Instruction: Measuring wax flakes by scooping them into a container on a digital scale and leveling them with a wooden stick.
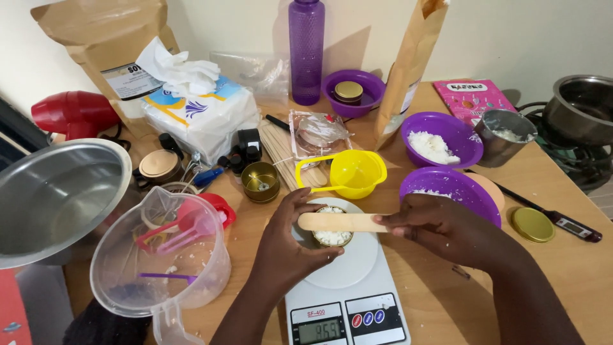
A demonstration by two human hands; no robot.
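On the white kitchen scale (345, 281) at six o'clock sits a small gold tin (332, 235) of white flakes, the left hand (290, 239) cupped around it, while the right hand (440, 227) (from three o'clock) pinches a flat wooden stick (341, 222) across its rim.

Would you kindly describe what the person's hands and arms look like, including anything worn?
Both forearms are bare, with no sleeves showing. The left hand and right hand wear no gloves, and no rings, watch or bracelets are visible. Fingernails look short and unpainted.
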